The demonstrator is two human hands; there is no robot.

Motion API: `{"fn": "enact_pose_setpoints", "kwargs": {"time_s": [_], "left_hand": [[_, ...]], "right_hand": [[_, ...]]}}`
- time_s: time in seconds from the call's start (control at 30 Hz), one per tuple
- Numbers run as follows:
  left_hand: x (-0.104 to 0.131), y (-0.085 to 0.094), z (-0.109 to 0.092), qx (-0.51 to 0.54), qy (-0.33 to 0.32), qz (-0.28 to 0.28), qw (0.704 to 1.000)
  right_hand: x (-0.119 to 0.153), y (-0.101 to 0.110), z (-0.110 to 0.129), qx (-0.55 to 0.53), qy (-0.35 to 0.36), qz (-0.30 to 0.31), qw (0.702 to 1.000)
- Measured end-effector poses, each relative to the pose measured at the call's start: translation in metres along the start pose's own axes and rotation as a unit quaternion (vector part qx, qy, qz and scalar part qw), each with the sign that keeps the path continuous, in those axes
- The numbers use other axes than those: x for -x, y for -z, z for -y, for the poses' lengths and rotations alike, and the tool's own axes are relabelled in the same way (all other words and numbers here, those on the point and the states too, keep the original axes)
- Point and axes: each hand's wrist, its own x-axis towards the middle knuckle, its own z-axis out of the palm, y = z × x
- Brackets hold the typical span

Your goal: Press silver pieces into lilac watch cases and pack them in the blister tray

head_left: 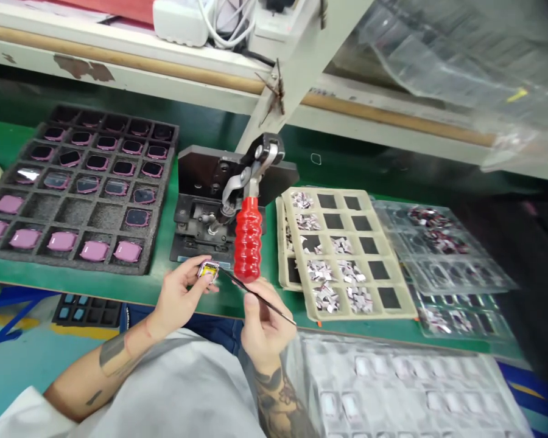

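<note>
Between the thumb and fingers of my left hand (pixel 182 293) is a small pink watch case (pixel 209 272), its yellow inside facing up. My right hand (pixel 265 319) grips a thin black tweezers-like tool (pixel 274 308), and the tool's far tip reaches the edge of the case. Both hands are just in front of a black toggle-clamp press (pixel 205 228). Its red ribbed handle (pixel 248 240) stands close above my right hand. Part of the right fingers lies hidden behind the handle.
At left lies a grey foam tray (pixel 158 234) with pink watch cases in several pockets. Cream trays (pixel 317 311) of small silvery parts are right of the press, beside clear plastic trays (pixel 479 274). A white tray (pixel 383 420) of cases sits at lower right. A shelf post (pixel 296 67) rises behind.
</note>
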Motion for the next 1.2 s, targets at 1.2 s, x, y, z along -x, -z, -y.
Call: {"fn": "enact_pose_setpoints", "kwargs": {"time_s": [1.2], "left_hand": [[0.000,0.007,-0.004,0.116,-0.014,-0.028,0.993]], "right_hand": [[-0.046,0.051,-0.001,-0.189,-0.085,0.081,0.975]]}}
